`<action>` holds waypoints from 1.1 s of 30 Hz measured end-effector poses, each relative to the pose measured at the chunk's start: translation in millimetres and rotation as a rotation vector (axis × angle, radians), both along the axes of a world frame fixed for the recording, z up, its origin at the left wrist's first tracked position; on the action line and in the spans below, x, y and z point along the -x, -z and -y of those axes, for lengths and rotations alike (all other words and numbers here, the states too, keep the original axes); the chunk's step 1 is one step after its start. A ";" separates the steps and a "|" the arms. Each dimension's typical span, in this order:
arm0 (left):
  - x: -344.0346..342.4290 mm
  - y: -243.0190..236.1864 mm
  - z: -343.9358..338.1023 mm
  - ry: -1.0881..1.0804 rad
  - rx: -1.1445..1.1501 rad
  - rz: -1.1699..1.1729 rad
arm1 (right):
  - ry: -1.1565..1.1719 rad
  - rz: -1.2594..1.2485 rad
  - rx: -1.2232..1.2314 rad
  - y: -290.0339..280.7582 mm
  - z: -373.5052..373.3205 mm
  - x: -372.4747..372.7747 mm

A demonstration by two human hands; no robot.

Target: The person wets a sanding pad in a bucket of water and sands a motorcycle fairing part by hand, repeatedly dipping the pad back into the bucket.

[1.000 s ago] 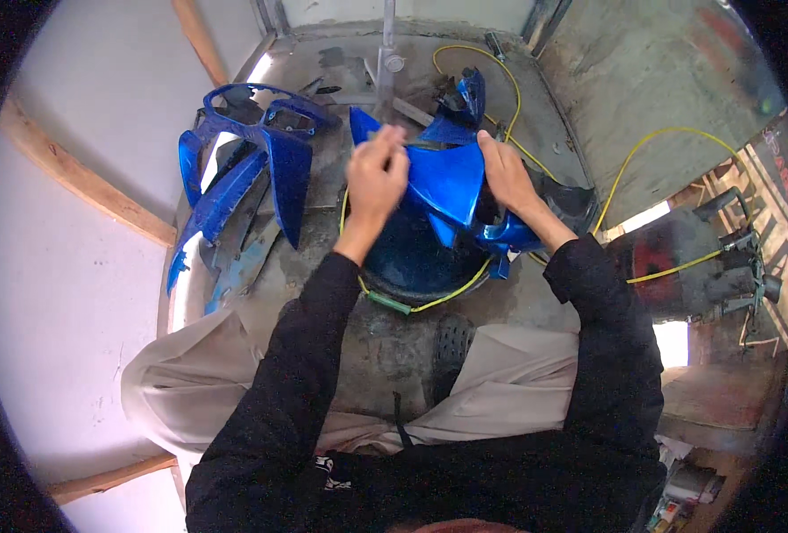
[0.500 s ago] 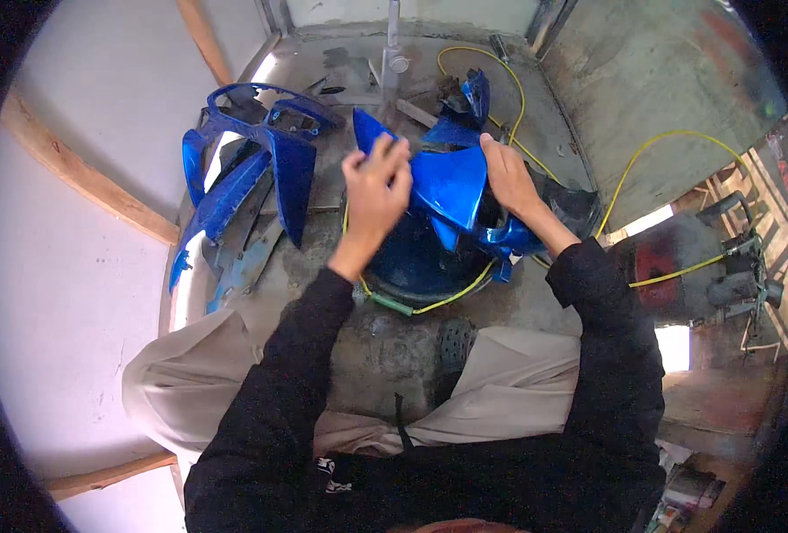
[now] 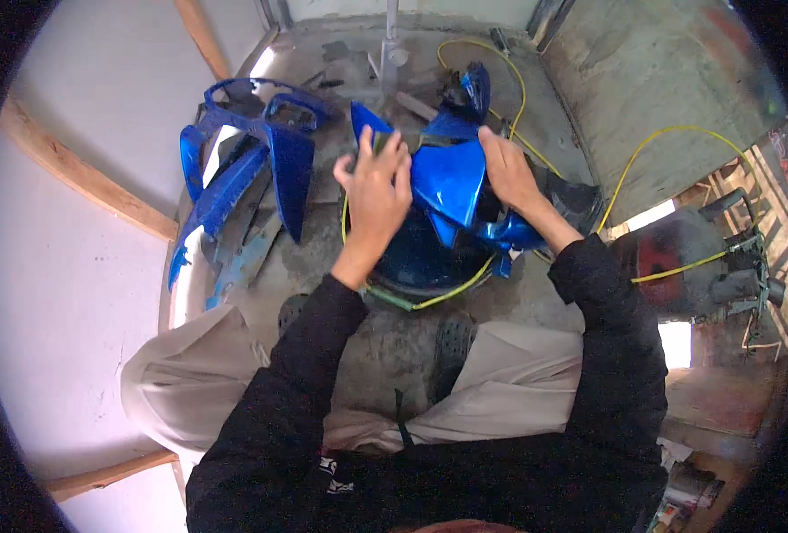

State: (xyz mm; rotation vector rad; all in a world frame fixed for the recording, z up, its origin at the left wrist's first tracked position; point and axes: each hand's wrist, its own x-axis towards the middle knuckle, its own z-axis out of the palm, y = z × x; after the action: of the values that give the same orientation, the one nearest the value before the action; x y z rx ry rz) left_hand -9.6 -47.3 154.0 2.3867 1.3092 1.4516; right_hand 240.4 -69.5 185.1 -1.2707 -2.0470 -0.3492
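Observation:
A glossy blue motorcycle fairing panel [image 3: 452, 182] lies in front of me over a dark round tub-like object [image 3: 420, 258]. My right hand [image 3: 508, 173] grips the panel along its right edge; some of its fingers are hidden behind it. At the panel's left side is my left hand [image 3: 376, 195], its fingers bent and spread apart over the surface. A small olive patch shows between those fingers, too small to name. Beyond the left hand, a pointed blue piece [image 3: 369, 122] sticks up; whether it joins the panel I cannot tell.
A larger blue fairing [image 3: 292, 178] stands on the floor to the left. Another blue and black part [image 3: 465, 102] lies farther back. A yellow hose [image 3: 523, 89] loops over the floor toward a dark red machine [image 3: 669, 266] on the right. A metal post [image 3: 391, 62] stands behind.
My left hand, blurred before, now shows sharply, with its fingers slightly higher and more spread. The right hand keeps its hold, and the panel has tilted a little.

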 end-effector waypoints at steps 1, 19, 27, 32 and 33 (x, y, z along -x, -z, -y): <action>1.2 0.9 -6.6 -0.054 -0.001 0.002 | -0.022 -0.050 0.115 -2.6 6.0 3.3; 33.4 -15.1 -71.3 -0.271 0.119 -0.154 | -0.020 -0.422 0.312 -14.7 3.0 47.0; 4.2 -16.5 -0.3 -0.087 0.006 -0.118 | 0.089 -0.362 0.389 -20.2 13.4 24.6; 31.8 -12.6 -81.7 -0.245 0.080 -0.139 | 0.020 -0.317 0.316 -16.5 1.9 38.0; 35.3 -12.5 -84.9 -0.216 0.107 -0.126 | 0.015 -0.295 0.336 -16.5 -2.1 34.7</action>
State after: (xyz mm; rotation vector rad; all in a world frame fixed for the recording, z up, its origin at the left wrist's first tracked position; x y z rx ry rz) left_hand -44.9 37.6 166.6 2.3640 1.6752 1.2558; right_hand 205.7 -67.5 201.6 -1.4387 -1.8907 0.1779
